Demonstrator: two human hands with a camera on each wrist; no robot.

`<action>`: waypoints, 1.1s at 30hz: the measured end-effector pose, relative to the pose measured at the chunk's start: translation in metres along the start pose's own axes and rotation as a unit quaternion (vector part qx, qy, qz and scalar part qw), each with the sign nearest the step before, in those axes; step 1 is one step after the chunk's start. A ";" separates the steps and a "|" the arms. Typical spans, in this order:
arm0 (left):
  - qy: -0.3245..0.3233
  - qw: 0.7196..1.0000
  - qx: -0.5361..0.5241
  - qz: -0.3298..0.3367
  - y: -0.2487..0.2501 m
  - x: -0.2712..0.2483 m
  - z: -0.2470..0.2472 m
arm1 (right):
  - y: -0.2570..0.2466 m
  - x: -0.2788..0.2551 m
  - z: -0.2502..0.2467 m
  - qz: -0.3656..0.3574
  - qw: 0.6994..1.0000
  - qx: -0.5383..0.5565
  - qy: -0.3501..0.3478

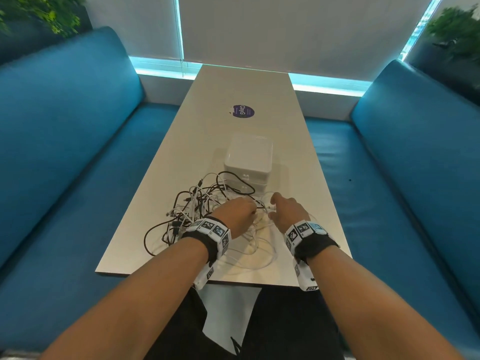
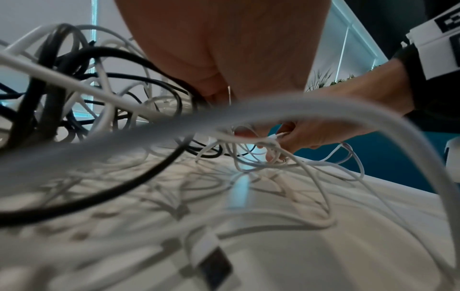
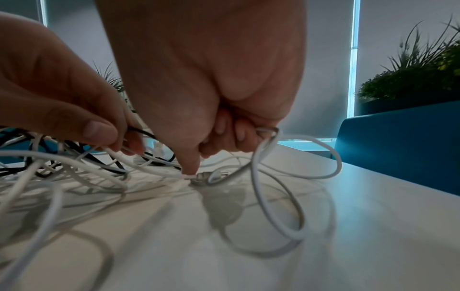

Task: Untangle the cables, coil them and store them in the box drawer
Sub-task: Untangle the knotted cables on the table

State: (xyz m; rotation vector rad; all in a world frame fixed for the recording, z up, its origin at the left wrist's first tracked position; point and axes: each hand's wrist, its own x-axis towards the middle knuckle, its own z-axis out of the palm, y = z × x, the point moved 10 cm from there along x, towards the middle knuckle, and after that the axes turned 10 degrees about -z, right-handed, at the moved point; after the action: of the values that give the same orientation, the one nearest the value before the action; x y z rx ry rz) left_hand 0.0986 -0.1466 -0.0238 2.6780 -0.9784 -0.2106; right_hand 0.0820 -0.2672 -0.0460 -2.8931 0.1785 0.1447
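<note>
The tangle of cables point(image 1: 197, 211) lies on the white desk point(image 1: 241, 94), black and white ones mixed, just in front of the closed box drawer point(image 1: 248, 162). The left hand point(image 1: 236, 213) pinches a few strands at the edge of the heap. The right hand point(image 1: 288, 210) has its fingers point(image 3: 191, 163) curled on a white cable point(image 3: 273, 196) near its plug. The work seems to be at the untangling step. Next, I think, the white cable must be pulled free slowly while the left hand keeps the heap down.
</note>
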 end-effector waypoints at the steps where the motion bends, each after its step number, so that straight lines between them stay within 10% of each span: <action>1: -0.001 1.000 -0.002 0.000 -0.001 -0.001 0.000 | 0.001 0.001 0.001 0.002 1.000 0.001 -0.003; 24: 0.017 0.975 0.207 -0.082 -0.016 -0.005 -0.008 | 0.048 -0.037 -0.042 0.130 0.987 -0.098 0.013; 33: 0.007 0.973 0.215 -0.088 -0.017 -0.007 -0.005 | -0.007 -0.018 -0.042 -0.029 0.996 0.039 0.070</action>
State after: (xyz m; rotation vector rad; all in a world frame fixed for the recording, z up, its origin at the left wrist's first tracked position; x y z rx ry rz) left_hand 0.1049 -0.1288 -0.0240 3.1599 -0.8615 -0.0134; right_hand 0.0684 -0.2691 -0.0019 -2.8268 0.1215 -0.0748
